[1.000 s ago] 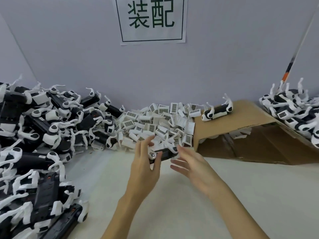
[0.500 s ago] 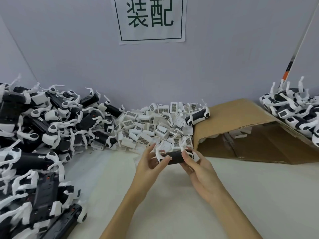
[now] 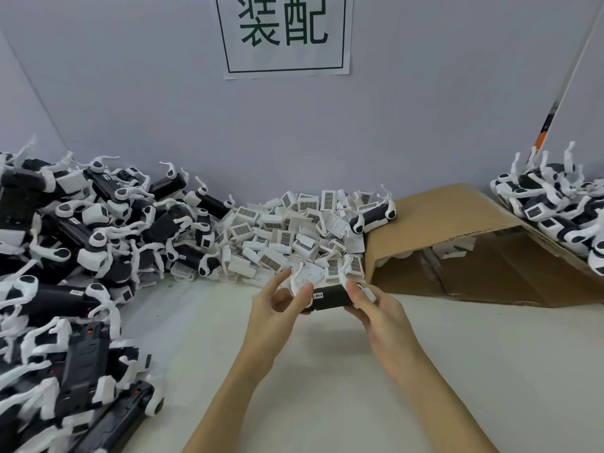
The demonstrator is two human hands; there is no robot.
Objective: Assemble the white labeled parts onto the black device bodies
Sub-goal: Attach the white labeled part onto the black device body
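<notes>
Gripping black device body (image 3: pixel 330 297) between both hands, left hand (image 3: pixel 277 308), right hand (image 3: pixel 376 308)

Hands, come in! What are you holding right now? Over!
Left hand and right hand both grip one black device body. White labeled parts piled behind. Nothing blocking.

Two bare hands and forearms
The left hand (image 3: pixel 277 308) and right hand (image 3: pixel 382 318) wear no gloves, rings, watch or sleeves.
</notes>
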